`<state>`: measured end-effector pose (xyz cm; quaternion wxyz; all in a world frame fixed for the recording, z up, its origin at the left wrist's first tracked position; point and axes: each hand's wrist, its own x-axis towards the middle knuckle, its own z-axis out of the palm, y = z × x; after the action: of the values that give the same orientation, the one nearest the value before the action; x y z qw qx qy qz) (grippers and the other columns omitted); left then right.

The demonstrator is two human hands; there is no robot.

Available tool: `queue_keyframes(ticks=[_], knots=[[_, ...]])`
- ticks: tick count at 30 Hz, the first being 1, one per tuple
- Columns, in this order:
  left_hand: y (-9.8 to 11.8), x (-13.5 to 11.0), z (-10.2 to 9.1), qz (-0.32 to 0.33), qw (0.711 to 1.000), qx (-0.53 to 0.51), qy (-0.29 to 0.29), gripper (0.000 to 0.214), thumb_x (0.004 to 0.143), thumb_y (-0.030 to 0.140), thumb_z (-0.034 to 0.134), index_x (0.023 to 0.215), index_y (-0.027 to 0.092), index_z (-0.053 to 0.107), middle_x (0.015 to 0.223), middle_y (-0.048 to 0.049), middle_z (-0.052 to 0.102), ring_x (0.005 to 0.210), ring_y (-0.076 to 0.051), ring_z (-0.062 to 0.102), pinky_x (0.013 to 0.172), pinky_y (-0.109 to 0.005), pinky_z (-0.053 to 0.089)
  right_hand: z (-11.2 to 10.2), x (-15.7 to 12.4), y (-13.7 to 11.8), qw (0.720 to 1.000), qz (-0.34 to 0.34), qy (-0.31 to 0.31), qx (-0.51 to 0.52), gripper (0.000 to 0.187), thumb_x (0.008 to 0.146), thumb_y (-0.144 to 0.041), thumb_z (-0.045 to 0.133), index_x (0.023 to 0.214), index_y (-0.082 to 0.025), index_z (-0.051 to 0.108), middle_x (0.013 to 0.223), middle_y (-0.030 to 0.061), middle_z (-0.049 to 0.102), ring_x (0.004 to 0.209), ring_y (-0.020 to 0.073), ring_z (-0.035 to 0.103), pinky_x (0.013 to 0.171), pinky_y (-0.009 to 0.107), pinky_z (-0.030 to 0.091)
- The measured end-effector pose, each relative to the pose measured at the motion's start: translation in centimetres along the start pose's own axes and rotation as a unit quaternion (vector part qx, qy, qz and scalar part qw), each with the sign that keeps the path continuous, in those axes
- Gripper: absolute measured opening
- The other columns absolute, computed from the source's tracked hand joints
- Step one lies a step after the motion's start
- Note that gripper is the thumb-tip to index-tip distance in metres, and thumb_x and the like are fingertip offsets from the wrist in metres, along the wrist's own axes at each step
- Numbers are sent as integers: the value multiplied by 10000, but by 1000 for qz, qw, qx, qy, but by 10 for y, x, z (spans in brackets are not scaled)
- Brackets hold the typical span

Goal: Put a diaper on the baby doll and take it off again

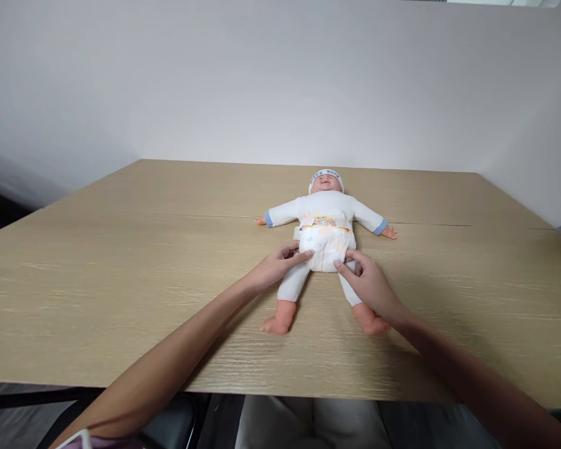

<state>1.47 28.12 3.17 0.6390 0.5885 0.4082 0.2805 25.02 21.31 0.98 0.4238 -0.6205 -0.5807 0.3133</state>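
A baby doll lies on its back on the wooden table, head away from me, arms spread. It wears a white suit, a white cap and a white diaper with a coloured waistband. My left hand rests at the doll's right hip, its fingertips pinching the lower edge of the diaper. On the other side, my right hand pinches the diaper's edge at the leg opening and covers part of that thigh. Both bare feet point towards me.
The table's near edge runs just above my lap. A seam crosses the tabletop behind the doll. A plain white wall stands behind the table.
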Motion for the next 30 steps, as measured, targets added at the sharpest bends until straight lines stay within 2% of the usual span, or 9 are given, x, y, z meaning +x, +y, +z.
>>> queue_keyframes(ticks=[5, 10, 12, 17, 19, 26, 30], knots=[[2, -1, -4, -13, 999, -33, -2, 598, 863, 598, 832, 1301, 200, 747, 1366, -135, 778, 1283, -356, 696, 1060, -435, 549, 0, 3, 5, 999, 15, -20, 43, 419, 921, -648, 692, 912, -230, 669, 652, -67, 389, 603, 141, 326, 554, 295, 242], [2, 1, -8, -8, 1000, -28, -7, 537, 879, 591, 811, 1238, 196, 756, 1261, -134, 801, 1186, -334, 733, 1032, -460, 571, -1, 6, 14, 997, -2, -38, 65, 425, 944, -652, 687, 939, -227, 672, 724, -43, 480, 638, 144, 367, 573, 280, 297], [2, 1, -7, -1, 1000, -19, -8, 505, 890, 582, 794, 1217, 200, 745, 1284, -133, 791, 1179, -322, 736, 1034, -458, 575, -1, 5, 12, 998, -13, -31, 46, 433, 953, -654, 672, 950, -222, 696, 731, -32, 515, 642, 150, 387, 577, 281, 319], [-3, 2, -6, 17, 1000, -10, -5, 523, 895, 596, 772, 1225, 197, 705, 1313, -136, 773, 1185, -310, 725, 1034, -447, 573, -6, 1, 2, 999, -29, 7, -38, 433, 947, -636, 679, 911, -218, 781, 592, -42, 450, 566, 153, 338, 540, 300, 269], [-5, 3, -6, 25, 1000, -15, -5, 520, 888, 590, 788, 1216, 196, 703, 1297, -128, 773, 1180, -301, 719, 1034, -435, 564, -9, 0, 0, 997, -41, 17, -57, 432, 944, -623, 684, 914, -214, 819, 574, -38, 463, 555, 153, 343, 554, 308, 284], [-3, 0, -19, 21, 1000, -5, -7, 489, 885, 620, 800, 1123, 197, 744, 1177, -100, 792, 1083, -276, 719, 994, -418, 544, -16, -9, -3, 990, -66, 25, -120, 441, 974, -593, 656, 1068, -224, 879, 523, -49, 460, 510, 154, 393, 579, 318, 335], [5, -6, -31, 51, 997, 55, 28, 494, 905, 640, 761, 1170, 223, 767, 1203, -95, 801, 1133, -286, 710, 1039, -434, 527, -25, -6, -2, 987, -103, 54, -115, 425, 1034, -563, 601, 1115, -224, 844, 682, 1, 651, 543, 167, 486, 607, 326, 410]])
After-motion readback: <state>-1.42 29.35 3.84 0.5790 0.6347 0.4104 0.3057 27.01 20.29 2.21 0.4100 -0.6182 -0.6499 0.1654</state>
